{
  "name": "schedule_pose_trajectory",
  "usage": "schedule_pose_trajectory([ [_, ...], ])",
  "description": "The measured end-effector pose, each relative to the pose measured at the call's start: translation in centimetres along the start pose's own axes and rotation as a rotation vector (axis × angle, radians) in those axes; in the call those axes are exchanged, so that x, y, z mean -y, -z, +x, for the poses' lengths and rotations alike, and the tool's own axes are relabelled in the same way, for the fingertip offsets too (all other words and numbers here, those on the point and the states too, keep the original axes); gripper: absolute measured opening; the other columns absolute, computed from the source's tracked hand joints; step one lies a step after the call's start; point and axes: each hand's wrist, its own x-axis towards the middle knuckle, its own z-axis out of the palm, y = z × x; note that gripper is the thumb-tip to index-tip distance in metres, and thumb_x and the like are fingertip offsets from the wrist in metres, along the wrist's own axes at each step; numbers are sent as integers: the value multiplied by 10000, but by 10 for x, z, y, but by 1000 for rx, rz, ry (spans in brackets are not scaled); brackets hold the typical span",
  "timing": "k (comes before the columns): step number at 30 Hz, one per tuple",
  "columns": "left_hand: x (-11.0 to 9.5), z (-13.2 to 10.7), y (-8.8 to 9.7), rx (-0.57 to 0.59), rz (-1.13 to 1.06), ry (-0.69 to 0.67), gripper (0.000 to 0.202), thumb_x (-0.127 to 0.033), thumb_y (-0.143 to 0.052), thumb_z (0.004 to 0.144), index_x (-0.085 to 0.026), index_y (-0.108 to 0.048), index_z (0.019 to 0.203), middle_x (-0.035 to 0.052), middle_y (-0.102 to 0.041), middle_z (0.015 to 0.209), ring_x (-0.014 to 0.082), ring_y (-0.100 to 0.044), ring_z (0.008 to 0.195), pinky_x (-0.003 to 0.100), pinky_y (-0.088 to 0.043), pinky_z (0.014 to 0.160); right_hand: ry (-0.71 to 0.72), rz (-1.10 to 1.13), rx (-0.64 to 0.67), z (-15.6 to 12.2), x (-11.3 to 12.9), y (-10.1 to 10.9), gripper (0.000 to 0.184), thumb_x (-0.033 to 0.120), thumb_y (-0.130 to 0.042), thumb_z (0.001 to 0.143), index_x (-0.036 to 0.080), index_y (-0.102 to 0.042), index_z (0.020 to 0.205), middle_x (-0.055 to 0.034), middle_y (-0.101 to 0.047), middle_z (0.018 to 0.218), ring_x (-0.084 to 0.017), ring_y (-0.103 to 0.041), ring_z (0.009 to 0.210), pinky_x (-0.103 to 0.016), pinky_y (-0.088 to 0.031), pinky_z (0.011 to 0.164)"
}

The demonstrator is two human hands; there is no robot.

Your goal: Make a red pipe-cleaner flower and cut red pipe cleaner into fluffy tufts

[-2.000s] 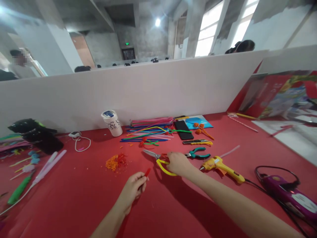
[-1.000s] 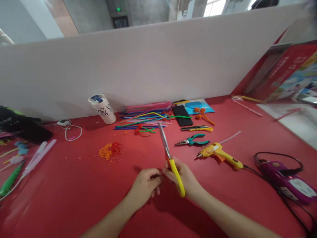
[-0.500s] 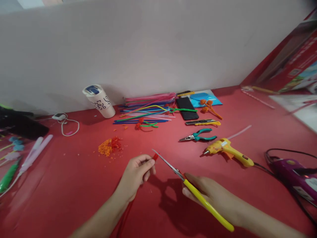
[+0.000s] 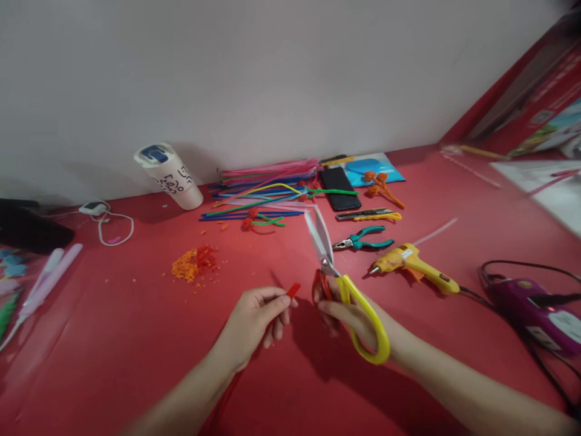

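Observation:
My left hand (image 4: 254,318) pinches a red pipe cleaner (image 4: 295,290) between thumb and fingertips. Its short end sticks out to the upper right, while a dark red length trails below the wrist. In my right hand (image 4: 349,312) is a pair of scissors (image 4: 325,264) with yellow and red handles. The blades are slightly parted and point away from me, to the right of the pipe cleaner's end and apart from it. Fingers cover part of the red handle. A pile of orange and red clippings (image 4: 193,264) lies beyond my left hand.
Bundled pipe cleaners (image 4: 267,175), a black phone (image 4: 340,189), a utility knife (image 4: 368,214) and teal-handled pliers (image 4: 365,238) lie farther back. A yellow glue gun (image 4: 415,266) and purple power strip (image 4: 529,312) are at right. A white tumbler (image 4: 175,178) stands back left, near a white cable (image 4: 115,224).
The scissors have swung from pointing at the pipe cleaner's end to pointing away from me, and their blades have parted. My left hand has shifted slightly right. The camera view has moved a little.

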Motion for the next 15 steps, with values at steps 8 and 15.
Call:
schedule_pose_trajectory([
  [8,1,-2,-10,27,25,9,197,-325,-551,735,-137,-590,691,-29,-533,541,45,-438,356,132,-281,279,56,213,-13,12,5,-15,204,346,-538,782,177,-457,700,65,-504,461,-80,-478,368,-198,-389,381],
  [15,-1,-2,-11,36,36,-8,209,-336,-547,742,-147,-585,664,-30,-534,537,48,-434,365,140,-291,291,49,159,-66,10,11,-18,155,288,-512,783,185,-433,698,72,-494,457,-74,-462,381,-195,-377,395],
])
